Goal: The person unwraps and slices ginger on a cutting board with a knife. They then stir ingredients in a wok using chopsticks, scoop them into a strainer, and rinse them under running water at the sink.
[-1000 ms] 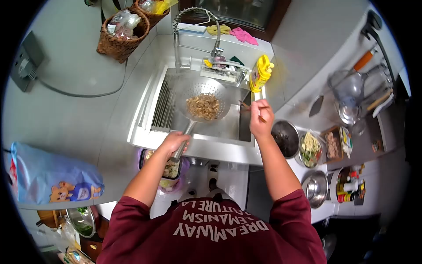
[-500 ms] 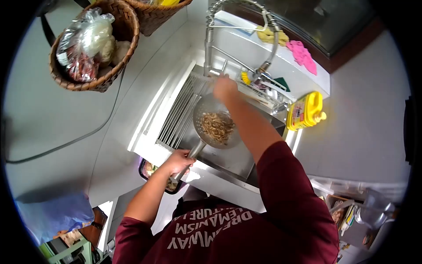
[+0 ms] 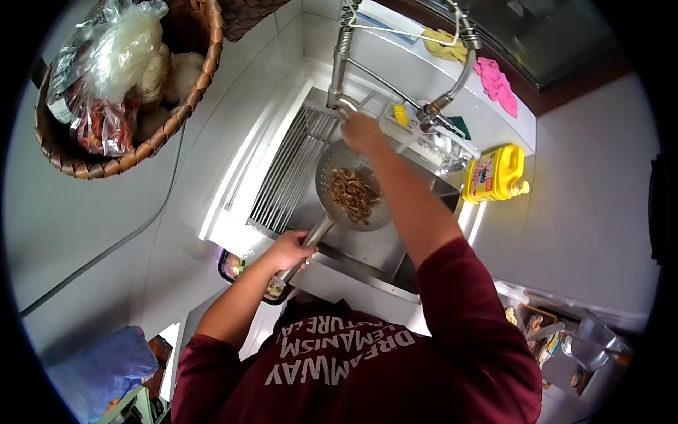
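Note:
My left hand [image 3: 291, 253] is wrapped round the metal handle of a perforated strainer ladle [image 3: 328, 166], held over the sink [image 3: 367, 256]. Brown shredded food [image 3: 354, 194] lies in its bowl. Beyond the bowl, my right hand [image 3: 361, 131] is at the base of the faucet [image 3: 340, 71], beside its lever. The fingers of that hand are mostly hidden and blurred, so what they hold, if anything, does not show. A slatted drying rack [image 3: 293, 166] covers the sink's left side.
A yellow detergent bottle [image 3: 494, 174] stands at the sink's right rim. Yellow gloves [image 3: 443, 46] and a pink cloth [image 3: 496, 86] lie on the ledge behind. A woven basket [image 3: 127, 164] with bagged food hangs at upper left. Below my left hand sits a black container [image 3: 227, 267].
My right hand has moved from the right of the sink to the faucet base; the chopsticks it held no longer show. The view has shifted closer to the basket and faucet.

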Motion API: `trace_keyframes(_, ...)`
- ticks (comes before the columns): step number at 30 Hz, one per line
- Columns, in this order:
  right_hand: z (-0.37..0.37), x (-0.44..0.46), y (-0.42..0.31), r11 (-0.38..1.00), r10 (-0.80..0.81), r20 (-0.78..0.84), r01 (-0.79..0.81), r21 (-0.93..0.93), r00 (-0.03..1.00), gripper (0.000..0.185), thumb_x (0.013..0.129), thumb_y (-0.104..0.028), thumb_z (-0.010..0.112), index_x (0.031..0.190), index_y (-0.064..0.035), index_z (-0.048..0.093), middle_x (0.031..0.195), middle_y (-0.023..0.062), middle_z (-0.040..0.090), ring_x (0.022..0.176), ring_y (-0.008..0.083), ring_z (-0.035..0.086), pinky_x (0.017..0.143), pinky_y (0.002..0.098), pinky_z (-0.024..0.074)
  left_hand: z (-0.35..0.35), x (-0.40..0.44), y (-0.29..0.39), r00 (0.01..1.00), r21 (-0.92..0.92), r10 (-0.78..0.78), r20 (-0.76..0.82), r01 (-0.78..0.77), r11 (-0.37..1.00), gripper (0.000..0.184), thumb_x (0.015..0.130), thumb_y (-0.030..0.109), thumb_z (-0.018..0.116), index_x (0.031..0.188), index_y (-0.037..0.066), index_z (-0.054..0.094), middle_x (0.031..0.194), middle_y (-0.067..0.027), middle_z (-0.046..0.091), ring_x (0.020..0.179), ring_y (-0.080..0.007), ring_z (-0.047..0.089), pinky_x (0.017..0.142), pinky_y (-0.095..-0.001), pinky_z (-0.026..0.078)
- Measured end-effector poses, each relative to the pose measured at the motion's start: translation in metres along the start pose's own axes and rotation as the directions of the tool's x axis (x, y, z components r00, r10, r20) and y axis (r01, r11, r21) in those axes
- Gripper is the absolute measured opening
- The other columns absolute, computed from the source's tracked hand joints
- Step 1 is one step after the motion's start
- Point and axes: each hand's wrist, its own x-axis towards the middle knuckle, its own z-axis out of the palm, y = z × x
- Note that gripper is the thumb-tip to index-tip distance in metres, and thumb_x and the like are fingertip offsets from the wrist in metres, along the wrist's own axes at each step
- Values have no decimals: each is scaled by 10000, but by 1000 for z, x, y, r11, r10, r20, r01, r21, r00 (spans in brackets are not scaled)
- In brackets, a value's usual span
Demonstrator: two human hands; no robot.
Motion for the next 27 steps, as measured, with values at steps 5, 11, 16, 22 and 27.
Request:
trace_keyframes(5, 21, -98, 63, 884, -58, -539, 294, 363, 840, 375, 935, -290, 442, 787, -3, 633, 755, 189, 626, 746, 373, 599, 698, 445, 438, 6, 2, -10, 999, -65, 50, 12, -50, 997, 213, 846, 105, 635, 1026, 11, 570, 680, -20, 550, 498, -98, 510, 453, -250, 444)
trace_keyframes(11, -10, -157, 138, 856, 69, -675, 304, 419, 735, 316, 942, -245, 477, 804, -8, 634, 793, 109, 609, 705, 222, 580, 640, 318, 445, 17, 10, -14, 992, -188, 74, 102, -54, 981, 269, 880, 94, 602, 1121, 52, 492, 699, 10, 500, 536, -83, 493, 516, -227, 452)
trace_keyframes(16, 40, -138, 148, 669, 60, -652, 454, 588, 756, 206, 915, -167, 556, 826, -4, 647, 768, 46, 586, 714, 117, 572, 626, 249, 443, 27, 9, -5, 994, -50, 59, 93, -54, 997, 256, 852, 72, 593, 1091, 66, 504, 674, 19, 472, 522, -71, 478, 445, -231, 424)
trace_keyframes(22, 3, -156, 149, 614, 62, -419, 297, 731, 906, 138, 873, -120, 609, 875, 6, 667, 740, 40, 610, 640, 107, 572, 599, 249, 460, 30, 14, -3, 998, -147, 56, 9, -54, 988, 291, 833, 50, 606, 1109, 56, 514, 671, 18, 484, 508, -73, 483, 427, -224, 414)
trace_keyframes(27, -4, -133, 144, 650, -156, -488, 461, 604, 859, 184, 884, -163, 595, 882, 6, 666, 703, 44, 629, 569, 113, 590, 533, 247, 471, 30, 10, 5, 996, -142, 81, -34, -85, 986, 269, 831, 45, 608, 1089, 34, 533, 681, 2, 493, 503, -70, 479, 416, -223, 414)
